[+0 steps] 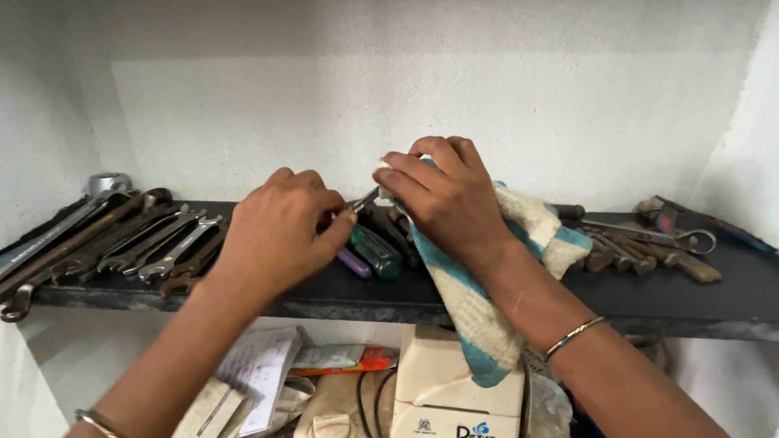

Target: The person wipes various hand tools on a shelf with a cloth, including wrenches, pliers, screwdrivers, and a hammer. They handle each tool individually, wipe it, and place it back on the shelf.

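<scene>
- Above the dark shelf (755,288), seen from the head camera, both hands work at one small metal tool (366,198).
- Left hand (277,231): its grip is closed, fingertips pinching the tool's near end, just left of the cloth.
- Right hand (446,197): its grip is closed on a cream and teal cloth (481,322), bunched round the tool's far end; the rest of the cloth hangs over the shelf's front edge.
- Judging by its look, the tool is stiff, light and perhaps slick; the bare end seems the surest hold. The cloth is soft and limp.
- Screwdrivers with purple and green handles (369,254) lie on the shelf under the hands.
- Left of the hands lie spanners (160,245); right of the cloth, scissors (654,236).
- Below the shelf sit papers (259,369) and a cream plastic appliance (452,404).
</scene>
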